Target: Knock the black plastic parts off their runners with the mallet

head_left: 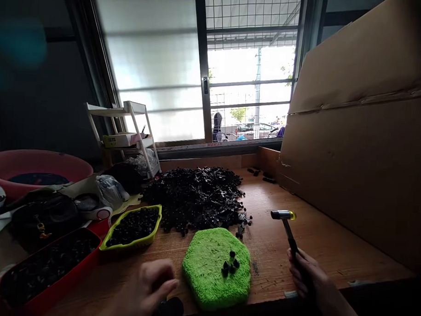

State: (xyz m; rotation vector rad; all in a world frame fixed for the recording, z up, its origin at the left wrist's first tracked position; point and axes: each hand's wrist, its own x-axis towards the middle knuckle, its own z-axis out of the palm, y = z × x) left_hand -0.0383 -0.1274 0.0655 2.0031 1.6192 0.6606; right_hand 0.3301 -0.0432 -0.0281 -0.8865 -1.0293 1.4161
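Note:
My right hand (305, 274) is closed round the black handle of a small mallet (283, 215), its head black at one end and yellow at the other. It is held above the wooden table, right of a green fuzzy pad (210, 268). Several small black plastic parts (230, 267) lie on the pad's right half. To the left of the pad is my left hand (149, 287), thumb and curled forefinger apart with nothing visible between them; its other fingers are hidden. A dark rounded object (172, 309) shows just below it, too dim to name.
Behind the pad rises a heap of black plastic parts (202, 194). A yellow basket (148, 240) and a red bin (68, 277), both holding black pieces, stand at left. A large cardboard box (352, 149) leans on the right. A white shelf rack (129, 110) stands near the window.

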